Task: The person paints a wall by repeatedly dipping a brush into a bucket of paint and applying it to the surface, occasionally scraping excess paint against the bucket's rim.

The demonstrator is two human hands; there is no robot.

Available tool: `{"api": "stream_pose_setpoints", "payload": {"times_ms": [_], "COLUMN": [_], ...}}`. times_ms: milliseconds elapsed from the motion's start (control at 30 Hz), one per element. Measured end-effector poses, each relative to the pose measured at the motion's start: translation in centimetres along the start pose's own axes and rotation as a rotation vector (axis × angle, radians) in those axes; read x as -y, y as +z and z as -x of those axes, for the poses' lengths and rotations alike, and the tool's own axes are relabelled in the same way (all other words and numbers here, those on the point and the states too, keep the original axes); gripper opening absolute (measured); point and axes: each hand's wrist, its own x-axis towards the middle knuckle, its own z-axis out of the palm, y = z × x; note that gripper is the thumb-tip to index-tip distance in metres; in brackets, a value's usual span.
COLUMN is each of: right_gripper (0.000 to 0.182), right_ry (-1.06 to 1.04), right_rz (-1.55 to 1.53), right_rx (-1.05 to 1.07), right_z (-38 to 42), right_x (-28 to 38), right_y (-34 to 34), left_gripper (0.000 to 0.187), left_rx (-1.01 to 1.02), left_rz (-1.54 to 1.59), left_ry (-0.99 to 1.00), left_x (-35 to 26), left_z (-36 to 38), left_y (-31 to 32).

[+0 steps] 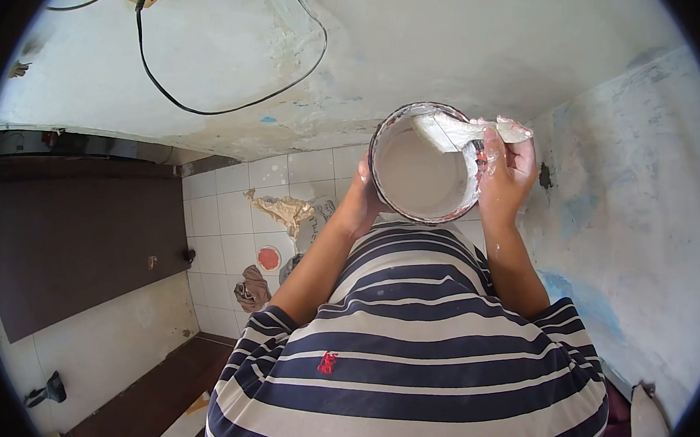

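Observation:
A round paint can [428, 216], its rim smeared with white and red, is held up in front of my striped shirt. Pale whitish paint [421, 176] fills part of it. My left hand [355, 204] grips the can's left side, with most of its fingers hidden behind the wall. In my right hand [504, 167] is a paint-coated brush [455, 130], gripped by its handle between thumb and fingers. The brush lies across the can's upper right rim, bristles over the opening. That hand also rests against the can's right side.
A patchy wall [467, 35] rises ahead, with a black cable [223, 112] looping down it. On the tiled floor [237, 213] lie a crumpled bag [289, 212], a red-centred round lid [269, 259] and a brown cloth [252, 289]. A dark door [87, 242] stands left.

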Motion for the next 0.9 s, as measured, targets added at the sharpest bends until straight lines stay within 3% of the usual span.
{"api": "stream_pose_setpoints", "payload": {"times_ms": [100, 200, 267, 300, 367, 500, 567, 733, 833, 900], "right_gripper": [0.022, 0.021, 0.022, 0.022, 0.023, 0.026, 0.025, 0.023, 0.022, 0.021], "right_ry": [-0.053, -0.119, -0.119, -0.127, -0.126, -0.095, -0.084, -0.013, -0.135, -0.214], "right_rz": [0.046, 0.073, 0.070, 0.059, 0.087, 0.134, 0.166, 0.232, 0.250, 0.488], "right_rx": [0.011, 0.070, 0.099, 0.128, 0.133, 0.158, 0.155, 0.183, 0.170, 0.149], "right_z": [1.1, 2.7, 4.2, 4.4, 4.5, 4.8, 4.7, 5.5, 5.9, 6.1], "right_x": [-0.5, -0.7, -0.7, -0.5, -0.3, -1.0, -1.6, -4.1, -5.1, -5.0], "right_y": [0.8, 2.1, 3.3, 3.6, 4.3, 4.3, 4.1, 3.7, 3.2, 2.8], "left_gripper": [0.116, 0.099, 0.077, 0.077, 0.062, 0.057, 0.054, 0.051, 0.047, 0.046], "left_rx": [0.006, 0.049, -0.026, -0.026, -0.169, -0.167, -0.273, -0.304, -0.305, -0.288], "left_rz": [-0.015, 0.038, 0.060, 0.058, 0.022, -0.187, -0.405, -0.494, -0.545, -0.558], "left_ry": [-0.046, -0.064, -0.145, -0.145, -0.051, 0.004, 0.012, -0.032, -0.044, -0.042], "left_x": [-0.1, 0.5, 1.0, 1.0, 0.6, -0.7, -0.9, 0.1, 2.6, 2.5], "left_z": [0.8, 1.2, 1.2, 1.4, 2.0, 2.4, 2.5, 2.4, 2.1, 2.0], "left_y": [-1.4, -3.4, -4.7, -4.5, -4.3, -5.1, -5.2, -5.9, -8.3, -8.7]}}
